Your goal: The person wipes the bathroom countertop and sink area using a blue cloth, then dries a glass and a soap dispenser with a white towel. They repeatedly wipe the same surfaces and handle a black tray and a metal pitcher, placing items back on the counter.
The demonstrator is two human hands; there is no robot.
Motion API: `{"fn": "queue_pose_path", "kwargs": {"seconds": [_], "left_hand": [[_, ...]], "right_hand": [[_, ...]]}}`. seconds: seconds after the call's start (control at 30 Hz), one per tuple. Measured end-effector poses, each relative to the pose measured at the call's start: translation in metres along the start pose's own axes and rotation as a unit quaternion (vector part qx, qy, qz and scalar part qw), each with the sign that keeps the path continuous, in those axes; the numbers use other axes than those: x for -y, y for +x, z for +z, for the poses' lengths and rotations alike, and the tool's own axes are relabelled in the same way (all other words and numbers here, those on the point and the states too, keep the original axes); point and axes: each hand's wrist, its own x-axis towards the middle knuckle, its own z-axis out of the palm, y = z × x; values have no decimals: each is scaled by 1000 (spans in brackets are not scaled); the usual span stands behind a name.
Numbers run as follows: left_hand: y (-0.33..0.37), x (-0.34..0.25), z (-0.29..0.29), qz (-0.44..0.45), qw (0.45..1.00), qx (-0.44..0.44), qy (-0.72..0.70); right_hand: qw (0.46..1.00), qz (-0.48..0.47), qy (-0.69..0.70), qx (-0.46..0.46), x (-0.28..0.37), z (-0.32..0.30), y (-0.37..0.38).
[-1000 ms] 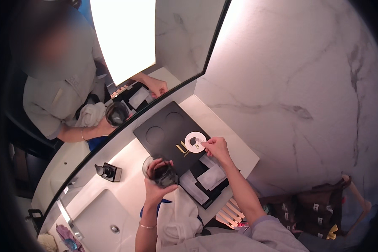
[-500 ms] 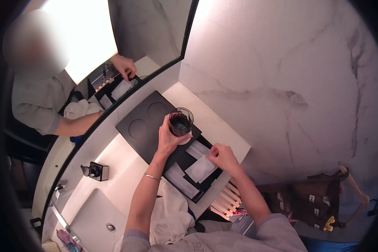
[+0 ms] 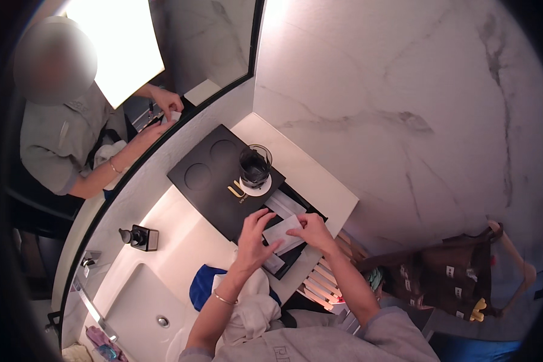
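White packet (image 3: 283, 234) over black tray (image 3: 292, 265), between both hands. Right hand (image 3: 314, 231) pinches its right end. Left hand (image 3: 254, 241), gone from dark glass (image 3: 255, 164) since earlier frame, curves spread fingers by packet's left side; contact unclear. Glass, held before, now stands unheld on white coaster (image 3: 256, 189), atop black board (image 3: 206, 192).
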Motion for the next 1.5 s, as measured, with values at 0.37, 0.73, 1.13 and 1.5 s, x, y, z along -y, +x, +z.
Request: {"fn": "queue_pose_path", "kwargs": {"seconds": [0.37,0.73,1.13,1.5], "left_hand": [[9,10,34,-186,885,56,-422],[35,59,80,173,938,142,266],[50,16,26,126,980,-129,87],[51,27,20,83,990,-111,24]], "right_hand": [[909,-38,382,-163,-19,-26,-34],[827,9,501,-256,-54,-44,-75],[917,-84,59,-386,3,14,-10],[953,-33,116,-279,-7,9,12]]}}
